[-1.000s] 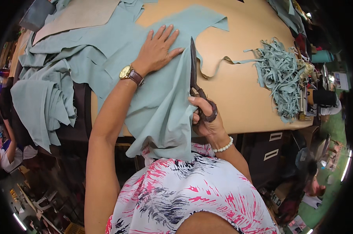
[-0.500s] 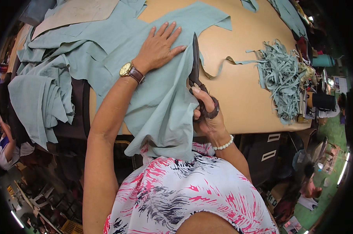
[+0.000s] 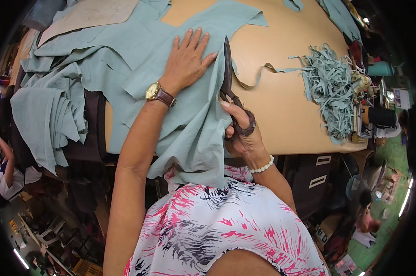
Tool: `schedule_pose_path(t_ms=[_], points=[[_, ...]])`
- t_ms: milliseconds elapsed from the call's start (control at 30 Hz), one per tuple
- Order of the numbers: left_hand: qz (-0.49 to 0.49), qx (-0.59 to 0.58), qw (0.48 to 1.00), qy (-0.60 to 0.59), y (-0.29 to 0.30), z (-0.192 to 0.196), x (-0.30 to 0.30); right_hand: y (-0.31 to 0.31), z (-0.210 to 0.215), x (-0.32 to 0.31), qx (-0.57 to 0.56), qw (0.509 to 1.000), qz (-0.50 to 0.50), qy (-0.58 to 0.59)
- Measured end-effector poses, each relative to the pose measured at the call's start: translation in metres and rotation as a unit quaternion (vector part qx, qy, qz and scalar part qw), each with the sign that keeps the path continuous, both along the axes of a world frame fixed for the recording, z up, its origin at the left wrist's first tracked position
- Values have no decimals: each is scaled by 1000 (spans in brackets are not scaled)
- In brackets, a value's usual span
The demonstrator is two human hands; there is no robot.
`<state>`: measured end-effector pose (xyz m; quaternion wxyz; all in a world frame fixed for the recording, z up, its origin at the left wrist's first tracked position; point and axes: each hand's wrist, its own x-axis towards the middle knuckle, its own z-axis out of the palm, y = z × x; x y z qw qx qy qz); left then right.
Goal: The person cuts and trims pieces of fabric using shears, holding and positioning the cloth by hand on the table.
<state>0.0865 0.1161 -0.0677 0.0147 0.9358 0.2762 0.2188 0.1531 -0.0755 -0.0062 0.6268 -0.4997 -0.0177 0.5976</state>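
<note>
My left hand (image 3: 188, 60) lies flat, fingers spread, on a large piece of pale green fabric (image 3: 185, 115). The fabric covers the table's middle, and its near end hangs in folds over the front edge against my body. In my right hand (image 3: 245, 133) are dark scissors (image 3: 228, 78), with thumb and fingers through the wrapped handles. Their long blades point away from me along the right edge of the fabric and look nearly closed. A narrow green strip (image 3: 249, 83) trails from beside the blades toward the right.
A heap of thin green fabric strips (image 3: 327, 92) sits at the right of the tan table (image 3: 281, 119). Folded green fabric (image 3: 47, 119) hangs over the left front edge. A beige pattern sheet (image 3: 90, 18) lies at the back left. People sit at both far sides.
The fabric has shifted slightly to the left and away from me. My left hand moved with it, and its forearm swung a little right. My right hand and the scissors shifted slightly left.
</note>
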Motion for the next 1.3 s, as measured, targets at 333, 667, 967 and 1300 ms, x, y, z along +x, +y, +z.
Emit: schedule_pose_path(t_ms=[333,667,967,1300], points=[[16,10,1000,4,-13,1,-1,4,-10,-2,12,998,-43,41],[47,-10,999,5,-27,1,-2,0,-7,-4,19,999,-25,26],[70,10,997,-13,-42,-4,-3,-2,-14,-10,50,997,-22,49],[117,4,993,-2,-51,-11,-4,3,-8,-11,84,993,-27,82]])
